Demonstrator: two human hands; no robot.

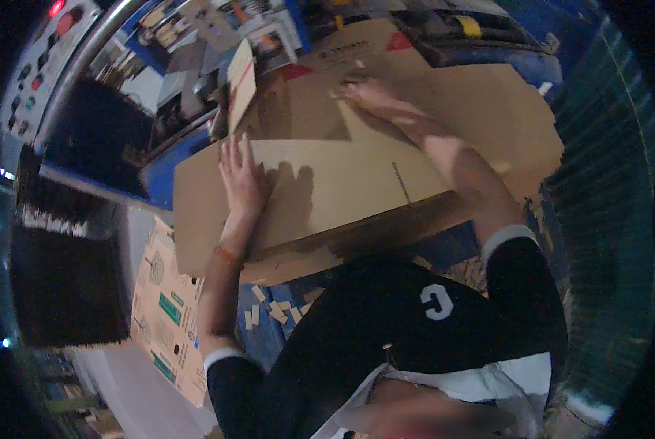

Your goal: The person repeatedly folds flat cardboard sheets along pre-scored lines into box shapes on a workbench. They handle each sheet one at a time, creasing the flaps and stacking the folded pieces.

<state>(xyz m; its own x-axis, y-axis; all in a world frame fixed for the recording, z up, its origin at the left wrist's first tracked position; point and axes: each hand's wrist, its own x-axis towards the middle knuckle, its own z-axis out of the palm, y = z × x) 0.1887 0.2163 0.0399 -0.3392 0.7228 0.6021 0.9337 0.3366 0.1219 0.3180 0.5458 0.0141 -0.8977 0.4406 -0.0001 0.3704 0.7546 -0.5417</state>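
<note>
A stack of brown cardboard sheets [357, 172] lies in front of me, its top sheet lit by a pale light. My left hand [243, 175] rests on the left part of the top sheet with its fingers stretched out flat. Farther off and to the right, my right hand [368, 95] has its fingers bent at the far flap of the sheet and appears to pinch its edge. The fingertips there are small and blurred. A short dark slot [401, 183] runs in from the sheet's near edge.
An upright cardboard piece [242, 84] stands beyond my left hand, before a machine with blue parts [291, 29]. At the far left is a control panel [38, 80] with knobs. Printed cardboard [163, 311] lies lower left. Small cardboard scraps [276, 311] litter the blue surface near me.
</note>
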